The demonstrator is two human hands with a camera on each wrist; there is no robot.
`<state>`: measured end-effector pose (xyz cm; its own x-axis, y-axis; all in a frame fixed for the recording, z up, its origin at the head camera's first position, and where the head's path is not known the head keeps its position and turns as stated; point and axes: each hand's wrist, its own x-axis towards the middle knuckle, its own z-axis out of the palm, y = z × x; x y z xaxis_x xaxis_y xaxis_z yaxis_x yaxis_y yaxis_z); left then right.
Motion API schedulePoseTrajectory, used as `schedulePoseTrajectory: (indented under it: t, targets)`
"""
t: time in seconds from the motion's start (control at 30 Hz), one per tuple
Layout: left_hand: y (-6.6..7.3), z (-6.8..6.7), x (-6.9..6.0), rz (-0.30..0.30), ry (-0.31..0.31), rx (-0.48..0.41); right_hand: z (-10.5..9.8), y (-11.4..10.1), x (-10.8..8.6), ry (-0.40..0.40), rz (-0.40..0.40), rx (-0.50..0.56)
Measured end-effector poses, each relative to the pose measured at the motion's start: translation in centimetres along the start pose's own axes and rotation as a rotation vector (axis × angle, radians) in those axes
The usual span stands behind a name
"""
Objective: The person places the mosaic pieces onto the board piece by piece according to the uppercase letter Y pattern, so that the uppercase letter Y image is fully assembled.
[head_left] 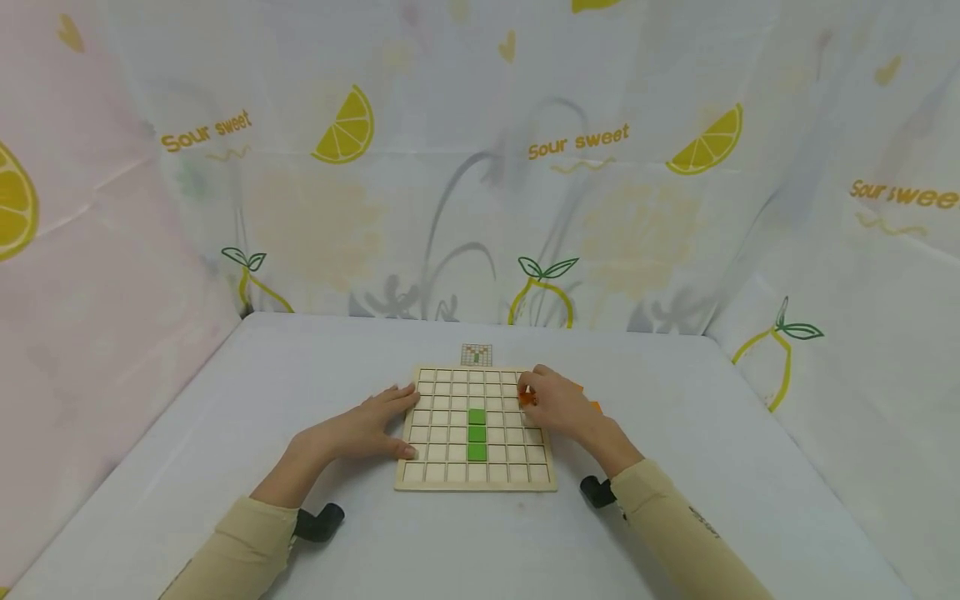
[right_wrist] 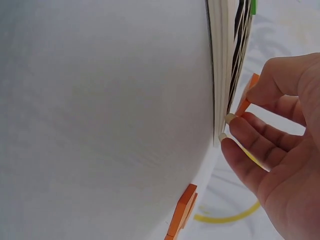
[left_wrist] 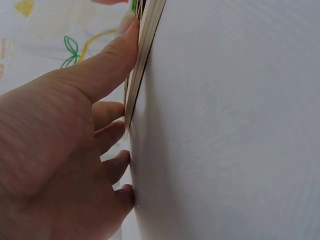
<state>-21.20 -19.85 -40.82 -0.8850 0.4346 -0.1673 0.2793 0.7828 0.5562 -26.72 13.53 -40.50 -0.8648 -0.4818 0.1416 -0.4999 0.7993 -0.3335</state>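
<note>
A wooden grid board [head_left: 476, 486] lies flat on the table, with several green square tiles [head_left: 477, 433] in one of its columns. My left hand [head_left: 367, 427] rests against the board's left edge, fingers spread and thumb on the rim; the left wrist view shows the thumb [left_wrist: 112, 62] touching that edge. At the board's upper right, my right hand [head_left: 558, 402] pinches an orange tile [right_wrist: 247, 95] between thumb and finger. The tile is tilted, just over the grid. Other fingertips of this hand touch the board's side.
More orange tiles [right_wrist: 181, 212] lie on the table right of the board, partly hidden by the right hand in the head view. A small pattern card [head_left: 476, 355] lies behind the board. Lemon-printed cloth [head_left: 480, 208] hangs around the white table [head_left: 465, 550].
</note>
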Motion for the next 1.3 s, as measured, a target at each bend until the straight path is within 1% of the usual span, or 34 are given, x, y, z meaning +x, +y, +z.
schedulePoseTrajectory:
  t: [0.2, 0.37, 0.47, 0.6, 0.8, 0.97, 1.3]
  targets:
    - [0.1, 0.0, -0.1, 0.002, 0.002, 0.001, -0.1, -0.4, 0.1, 0.007, -0.020, -0.013]
    - [0.1, 0.0, -0.1, 0.007, 0.001, -0.003, -0.1, -0.6, 0.3, -0.005, -0.026, -0.018]
    - [0.0, 0.0, -0.1, 0.007, 0.001, -0.007, -0.2, -0.8, 0.5, -0.009, -0.043, -0.016]
    - [-0.1, 0.0, -0.1, 0.004, 0.002, -0.008, -0.1, -1.2, 0.7, -0.023, -0.063, -0.004]
    - [0.0, 0.0, 0.0, 0.001, 0.000, -0.007, -0.1, -1.9, 1.0, -0.058, -0.058, 0.005]
    - [0.0, 0.0, -0.1, -0.003, 0.001, -0.006, 0.2, -2.5, 1.3, -0.072, -0.071, -0.004]
    - [0.2, 0.0, -0.1, -0.018, 0.004, -0.006, 1.1, -3.5, 2.3, -0.074, -0.118, 0.035]
